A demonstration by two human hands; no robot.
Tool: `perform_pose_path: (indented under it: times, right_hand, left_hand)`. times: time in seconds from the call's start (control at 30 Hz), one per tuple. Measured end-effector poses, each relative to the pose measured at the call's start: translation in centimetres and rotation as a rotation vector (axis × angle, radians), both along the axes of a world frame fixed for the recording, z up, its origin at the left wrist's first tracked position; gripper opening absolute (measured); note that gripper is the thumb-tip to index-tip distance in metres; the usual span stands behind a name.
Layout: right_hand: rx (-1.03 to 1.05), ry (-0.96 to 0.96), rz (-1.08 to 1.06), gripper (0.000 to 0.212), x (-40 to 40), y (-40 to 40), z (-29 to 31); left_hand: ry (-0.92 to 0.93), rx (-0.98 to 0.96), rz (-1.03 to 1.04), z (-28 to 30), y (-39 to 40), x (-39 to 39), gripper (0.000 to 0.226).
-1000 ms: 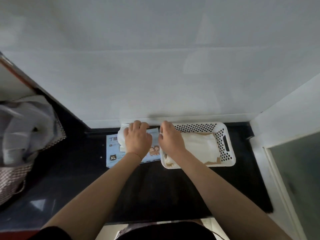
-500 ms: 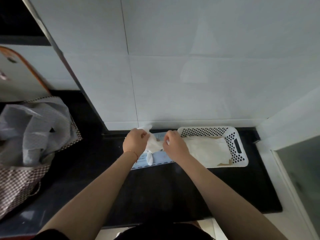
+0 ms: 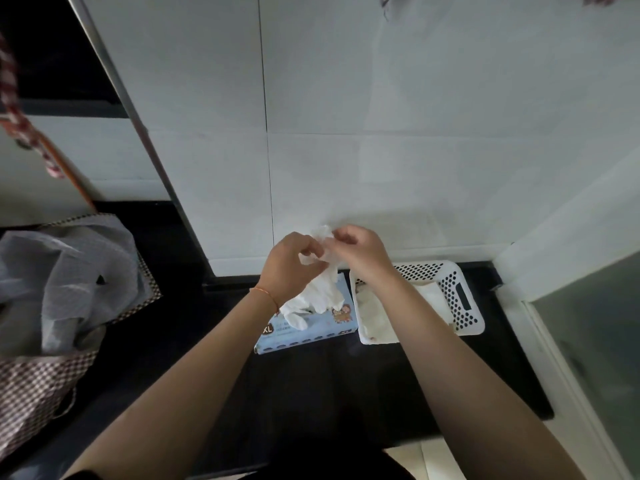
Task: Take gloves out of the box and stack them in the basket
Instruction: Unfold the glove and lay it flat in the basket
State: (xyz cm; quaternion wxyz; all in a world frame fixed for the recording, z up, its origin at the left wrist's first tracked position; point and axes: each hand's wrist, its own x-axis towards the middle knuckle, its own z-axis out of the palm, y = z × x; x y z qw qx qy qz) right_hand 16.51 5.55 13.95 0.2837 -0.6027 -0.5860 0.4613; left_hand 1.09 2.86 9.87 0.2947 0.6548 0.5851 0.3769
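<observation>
While both hands are raised above the black countertop (image 3: 311, 393), they pinch a thin white glove (image 3: 320, 289) between them. The left hand (image 3: 289, 263), with a thin orange band (image 3: 266, 295) at its wrist, curls its fingers round the glove's upper part; the right hand (image 3: 360, 254) grips the same bunched top edge with bent fingers and thumb, right beside the left. From that shared hold the glove hangs down, its limp fingers trailing onto the top of the light-blue glove box (image 3: 306, 336) — a flat carton marked XL, lying on the counter just below the left wrist.

Just to the right of the box, nearly touching it, stands the white perforated basket (image 3: 460, 299). White gloves (image 3: 375, 318) already lie flat inside it, partly hidden by the right forearm. The held glove is over the box, not over the basket.

White wall tiles (image 3: 381, 133) rise behind both containers. Far to the left — well apart from the work — a checked bag (image 3: 38, 389) holds a crumpled grey plastic bag (image 3: 69, 271).
</observation>
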Motion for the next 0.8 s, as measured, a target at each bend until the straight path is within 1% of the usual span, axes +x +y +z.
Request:
perform_pose_path:
  times: [0.03,0.07,0.17,0.23,0.3,0.37,0.4,0.47,0.53,0.6,0.63,0.7,0.73,0.8]
  right_hand:
    - [0.018,0.033,-0.034,0.013,0.1,0.1,0.2]
    - [0.024,0.071,-0.057,0.011,0.2,0.2,0.4]
    - [-0.002,0.164,-0.06,0.014,0.6,0.0,1.2]
    - [-0.014,0.218,-0.042,0.017,0.9,-0.2,1.6]
    - [-0.029,0.315,-0.051,0.017,1.3,-0.4,1.8]
    - [-0.043,0.415,-0.057,0.013,1.7,-0.7,2.3]
    - [-0.042,0.452,-0.056,0.009,1.9,-0.9,2.5]
    - [-0.033,0.492,-0.058,0.01,2.4,-1.0,2.8]
    - [-0.033,0.521,-0.058,0.015,3.1,-1.0,2.8]
    - [-0.036,0.53,-0.069,0.024,3.6,-1.1,2.8]
    - [-0.033,0.528,-0.08,0.026,3.7,-1.1,2.9]
    - [-0.053,0.526,-0.083,0.02,3.8,-1.3,3.1]
    - [-0.099,0.52,-0.067,0.026,4.0,-1.4,3.2]
    - [-0.238,0.447,0.042,0.057,4.9,-1.6,3.3]
  left_hand:
    - [-0.043,-0.024,-0.004,0.0,0.0,0.1,0.024]
    - [-0.111,-0.062,0.017,-0.1,0.0,0.1,0.024]
    - [-0.427,-0.207,0.137,0.5,0.0,0.0,0.026]
    - [-0.557,-0.323,0.114,1.2,0.3,-0.2,0.036]
    - [-0.602,-0.447,-0.034,1.8,0.7,-0.3,0.044]
    - [-0.608,-0.5,-0.201,2.3,0.8,-0.1,0.039]
    - [-0.619,-0.501,-0.242,2.6,0.8,0.0,0.036]
    - [-0.681,-0.513,-0.249,2.8,1.1,0.0,0.04]
    - [-0.734,-0.598,-0.278,3.1,1.0,-0.2,0.051]
    - [-0.742,-0.68,-0.329,3.2,0.9,-0.4,0.058]
    - [-0.748,-0.679,-0.338,3.3,0.8,-0.3,0.058]
    - [-0.78,-0.62,-0.301,3.5,0.7,-0.1,0.045]
    - [-0.782,-0.586,-0.282,3.6,0.6,0.0,0.04]
    - [-0.748,-0.527,-0.278,4.0,0.6,0.1,0.031]
